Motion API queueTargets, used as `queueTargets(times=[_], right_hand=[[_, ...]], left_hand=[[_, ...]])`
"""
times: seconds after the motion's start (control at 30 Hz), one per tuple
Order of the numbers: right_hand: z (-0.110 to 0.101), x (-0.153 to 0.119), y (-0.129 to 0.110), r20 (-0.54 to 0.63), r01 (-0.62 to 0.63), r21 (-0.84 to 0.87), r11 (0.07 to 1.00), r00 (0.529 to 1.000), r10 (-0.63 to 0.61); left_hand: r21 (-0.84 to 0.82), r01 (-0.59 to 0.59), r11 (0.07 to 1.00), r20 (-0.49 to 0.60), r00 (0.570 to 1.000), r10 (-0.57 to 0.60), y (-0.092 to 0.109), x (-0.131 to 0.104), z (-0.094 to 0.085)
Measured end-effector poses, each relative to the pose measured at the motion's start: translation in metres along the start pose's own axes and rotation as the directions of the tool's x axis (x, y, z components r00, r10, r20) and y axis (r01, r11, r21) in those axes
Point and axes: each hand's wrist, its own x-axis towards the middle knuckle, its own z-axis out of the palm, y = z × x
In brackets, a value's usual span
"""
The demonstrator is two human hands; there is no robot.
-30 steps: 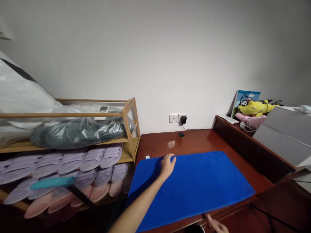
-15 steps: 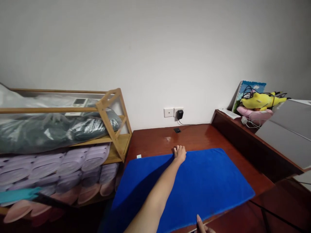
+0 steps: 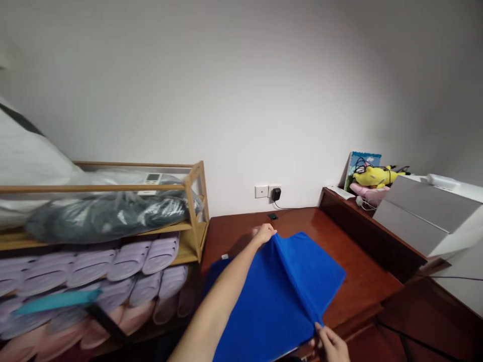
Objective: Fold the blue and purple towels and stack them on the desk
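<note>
A blue cloth (image 3: 260,296) lies on the reddish-brown wooden desk (image 3: 358,256), with a raised crease running from its far edge to its near edge. My left hand (image 3: 264,233) pinches the far edge and lifts it a little off the desk. At the near edge my right hand (image 3: 329,342) grips the other end of the crease between thumb and fingers. Right of the crease, a flap of the cloth spreads over the desk. A small white tag (image 3: 225,256) shows at the cloth's far left edge.
A wooden rack (image 3: 194,211) on the left holds a plastic-wrapped dark bundle (image 3: 109,216) and several lilac slippers (image 3: 128,259). A black plug (image 3: 276,194) sits in the wall socket. On the right ledge are a yellow plush toy (image 3: 373,176) and a grey-white box (image 3: 418,208).
Both hands have taken hold of the cloth and raised a crease between them. Its right part has drawn leftward, baring more desk. The camera view has shifted.
</note>
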Motion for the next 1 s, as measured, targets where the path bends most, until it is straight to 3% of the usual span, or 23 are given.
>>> queueTargets(times=[0.03,0.1,0.17,0.4,0.53,0.7,1.0], right_hand=[[-0.003,0.001,-0.02,0.03,0.088,-0.044,0.995,0.996,-0.086],[-0.008,0.005,-0.062,-0.036,0.279,-0.127,0.952,0.958,-0.285],[-0.009,0.013,-0.099,-0.112,0.359,-0.156,0.92,0.919,-0.378],[0.026,0.05,-0.197,-0.158,0.484,-0.051,0.874,0.86,-0.485],[0.054,0.058,-0.242,-0.168,0.557,0.029,0.83,0.821,-0.545],[0.076,0.057,-0.277,-0.11,0.595,0.059,0.801,0.802,-0.587],[0.084,0.035,-0.289,0.109,0.592,0.006,0.806,0.8,-0.59]], left_hand=[[-0.064,0.0,0.998,-0.026,1.0,-0.002,0.005,-0.007,-0.015],[-0.183,-0.002,0.983,-0.079,0.997,-0.013,0.013,-0.021,-0.046],[-0.287,-0.013,0.958,-0.122,0.992,-0.024,0.019,-0.038,-0.076],[-0.508,-0.08,0.858,-0.158,0.987,-0.002,0.028,-0.101,-0.179],[-0.535,-0.142,0.833,-0.198,0.979,0.04,0.035,-0.132,-0.226],[-0.501,-0.231,0.834,-0.292,0.952,0.088,0.037,-0.162,-0.254],[-0.469,-0.116,0.876,-0.309,0.95,-0.039,0.025,-0.18,-0.261]])
